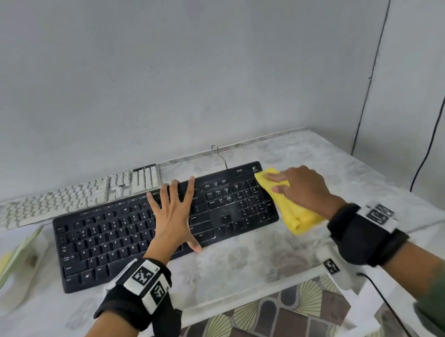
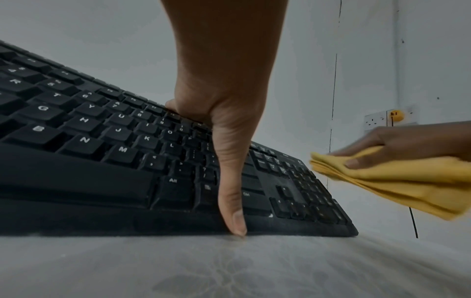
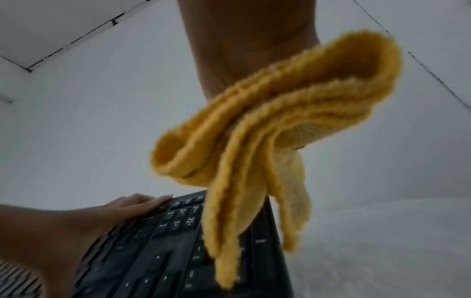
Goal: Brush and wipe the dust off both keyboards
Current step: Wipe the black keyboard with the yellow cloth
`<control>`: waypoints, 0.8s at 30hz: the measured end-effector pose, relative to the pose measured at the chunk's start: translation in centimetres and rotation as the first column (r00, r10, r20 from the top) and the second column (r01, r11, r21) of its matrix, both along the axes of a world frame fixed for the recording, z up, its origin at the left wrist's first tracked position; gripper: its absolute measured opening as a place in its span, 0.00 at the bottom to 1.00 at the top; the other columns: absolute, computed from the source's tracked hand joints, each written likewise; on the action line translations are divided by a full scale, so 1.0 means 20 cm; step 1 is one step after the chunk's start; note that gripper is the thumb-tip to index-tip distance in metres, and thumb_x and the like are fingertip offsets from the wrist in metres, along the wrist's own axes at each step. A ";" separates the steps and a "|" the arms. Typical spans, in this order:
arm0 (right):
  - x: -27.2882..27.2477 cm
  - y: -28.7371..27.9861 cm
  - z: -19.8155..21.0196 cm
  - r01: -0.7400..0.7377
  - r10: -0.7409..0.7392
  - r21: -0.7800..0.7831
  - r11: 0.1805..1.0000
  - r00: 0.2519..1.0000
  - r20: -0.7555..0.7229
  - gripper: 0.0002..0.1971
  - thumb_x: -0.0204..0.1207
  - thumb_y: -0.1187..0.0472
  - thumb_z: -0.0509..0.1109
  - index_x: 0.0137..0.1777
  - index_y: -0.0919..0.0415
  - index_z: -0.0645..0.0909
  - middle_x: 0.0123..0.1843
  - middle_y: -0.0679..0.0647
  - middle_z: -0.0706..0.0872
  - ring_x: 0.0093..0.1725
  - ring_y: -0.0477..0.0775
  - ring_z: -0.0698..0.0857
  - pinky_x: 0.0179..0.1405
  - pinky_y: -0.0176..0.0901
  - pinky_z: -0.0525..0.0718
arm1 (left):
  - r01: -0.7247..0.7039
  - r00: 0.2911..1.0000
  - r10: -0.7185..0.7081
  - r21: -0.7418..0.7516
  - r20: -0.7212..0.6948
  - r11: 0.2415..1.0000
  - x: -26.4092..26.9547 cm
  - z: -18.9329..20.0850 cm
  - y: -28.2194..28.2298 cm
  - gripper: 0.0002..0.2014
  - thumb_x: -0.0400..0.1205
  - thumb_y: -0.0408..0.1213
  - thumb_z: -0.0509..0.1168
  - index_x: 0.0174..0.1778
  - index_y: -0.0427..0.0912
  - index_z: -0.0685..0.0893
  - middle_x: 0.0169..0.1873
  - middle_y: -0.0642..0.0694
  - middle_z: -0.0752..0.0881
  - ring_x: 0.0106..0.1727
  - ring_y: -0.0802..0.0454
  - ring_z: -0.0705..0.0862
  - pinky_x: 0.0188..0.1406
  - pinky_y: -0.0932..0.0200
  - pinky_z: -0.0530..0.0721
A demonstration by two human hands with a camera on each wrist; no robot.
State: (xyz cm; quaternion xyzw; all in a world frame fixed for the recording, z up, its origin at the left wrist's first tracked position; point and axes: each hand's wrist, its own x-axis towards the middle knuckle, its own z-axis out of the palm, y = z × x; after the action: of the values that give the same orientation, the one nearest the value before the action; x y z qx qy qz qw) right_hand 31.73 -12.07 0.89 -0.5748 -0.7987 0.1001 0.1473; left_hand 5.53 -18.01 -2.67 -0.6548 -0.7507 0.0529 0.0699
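Note:
A black keyboard (image 1: 112,239) lies across the middle of the table, with a white keyboard (image 1: 72,199) behind it at the left. My left hand (image 1: 174,217) lies flat on the black keyboard's middle with fingers spread, its thumb tip (image 2: 235,221) at the front edge. My right hand (image 1: 300,189) holds a folded yellow cloth (image 1: 292,210) over the keyboard's right end by the number pad. In the right wrist view the yellow cloth (image 3: 267,141) hangs folded from the hand above the black keyboard (image 3: 165,252).
A pale green and yellow object (image 1: 10,267) lies on the table left of the black keyboard. The table (image 1: 314,162) stands in a wall corner. The black keyboard's cable (image 1: 221,157) runs to the back edge. A wall socket (image 2: 390,119) shows at the right.

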 end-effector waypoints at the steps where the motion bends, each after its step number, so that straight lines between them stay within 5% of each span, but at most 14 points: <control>1: -0.05 0.01 0.02 -0.010 0.010 0.012 1.000 0.999 -0.032 0.20 0.80 0.52 0.65 0.72 0.40 0.73 0.71 0.52 0.79 0.69 0.58 0.76 0.60 0.44 0.74 | 0.001 1.000 -0.001 0.002 -0.003 1.000 0.00 0.00 0.00 0.77 0.53 0.63 0.81 0.81 0.50 0.27 0.79 0.36 0.44 0.82 0.35 0.44 0.75 0.24 0.41; 5: -0.16 -0.01 -0.05 -0.055 0.052 0.029 0.998 0.993 0.106 0.22 0.83 0.54 0.60 0.77 0.44 0.66 0.73 0.54 0.76 0.66 0.60 0.77 0.58 0.46 0.76 | 0.007 1.000 -0.007 0.011 -0.005 1.000 0.00 0.00 0.00 0.76 0.53 0.63 0.81 0.81 0.50 0.29 0.79 0.37 0.44 0.82 0.35 0.44 0.75 0.24 0.41; 11: -0.09 -0.16 -0.21 -0.056 0.047 0.016 0.998 0.935 0.353 0.21 0.85 0.54 0.53 0.77 0.44 0.64 0.59 0.55 0.82 0.56 0.58 0.82 0.42 0.43 0.72 | 0.014 1.000 -0.014 0.018 -0.001 1.000 -0.01 -0.01 0.01 0.76 0.53 0.63 0.81 0.81 0.50 0.29 0.79 0.37 0.44 0.82 0.35 0.44 0.75 0.25 0.40; 15: -0.05 -0.14 -0.12 -0.048 0.064 -0.066 0.997 0.960 0.274 0.19 0.83 0.51 0.60 0.73 0.40 0.71 0.64 0.55 0.82 0.62 0.59 0.81 0.54 0.43 0.76 | 0.017 1.000 -0.017 0.022 -0.004 1.000 -0.01 -0.01 -0.01 0.76 0.53 0.64 0.81 0.81 0.50 0.28 0.80 0.36 0.44 0.81 0.35 0.44 0.76 0.24 0.41; 19: -0.10 -0.02 0.02 0.020 -0.023 0.028 0.999 0.995 0.101 0.19 0.81 0.52 0.62 0.71 0.41 0.74 0.67 0.56 0.81 0.65 0.61 0.79 0.58 0.45 0.76 | 0.014 1.000 -0.014 0.017 0.000 1.000 -0.01 -0.01 -0.01 0.76 0.53 0.63 0.81 0.81 0.50 0.28 0.80 0.36 0.44 0.82 0.34 0.44 0.75 0.24 0.41; 24: -0.19 -0.05 -0.08 -0.044 0.022 0.076 0.996 0.964 0.265 0.21 0.84 0.56 0.57 0.76 0.44 0.67 0.59 0.59 0.83 0.58 0.62 0.81 0.50 0.45 0.76 | 0.018 1.000 -0.018 0.023 0.000 1.000 -0.01 0.00 -0.02 0.76 0.54 0.63 0.81 0.81 0.50 0.29 0.80 0.36 0.45 0.82 0.34 0.45 0.75 0.24 0.40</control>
State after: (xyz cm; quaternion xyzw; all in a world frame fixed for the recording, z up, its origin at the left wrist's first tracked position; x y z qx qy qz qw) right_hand 27.92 -13.11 -0.66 -0.5633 -0.8240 -0.0077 0.0611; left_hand 5.35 -18.36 -2.75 -0.6605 -0.7455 0.0435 0.0777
